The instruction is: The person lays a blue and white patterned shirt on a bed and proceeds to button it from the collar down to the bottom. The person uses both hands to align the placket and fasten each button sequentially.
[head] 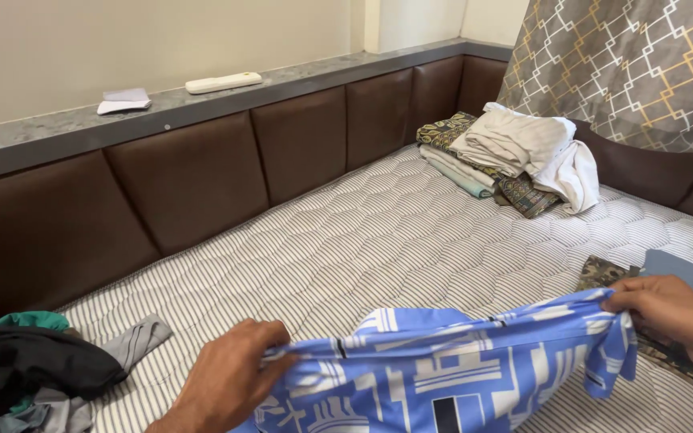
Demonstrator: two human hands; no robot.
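A blue fabric garment printed with white and black geometric bars and lines (443, 369) stretches between both hands at the 6 o'clock edge of the view, just above the grey-and-white striped quilted mattress (378, 232). Its top edge runs taut from lower left up to the right, while the body of the cloth sags and bunches below, with a small flap hanging at the right end. The left hand (230, 377), at about 7 o'clock, is closed in a pinch on the garment's left corner, fingers curled over the hem. The right hand (667, 313), at about 4 o'clock, is closed the same way on the right corner, thumb and fingers pressing the fabric.

Beneath the right hand lie a dark patterned cloth (603, 273) and a plain light-blue folded piece (691, 277). At 1 o'clock, near the brown padded headboard panels (202, 176), sits a stack of folded clothes, beige and white on top of patterned pieces (515, 152). At 8 o'clock lies a loose heap of dark, teal and grey clothes (34, 361). On the grey ledge (58, 128) at 11 o'clock rest a white remote control (223, 82) and a small folded white paper (123, 101). A grey curtain with a gold and white lattice print (627, 64) hangs at 2 o'clock.
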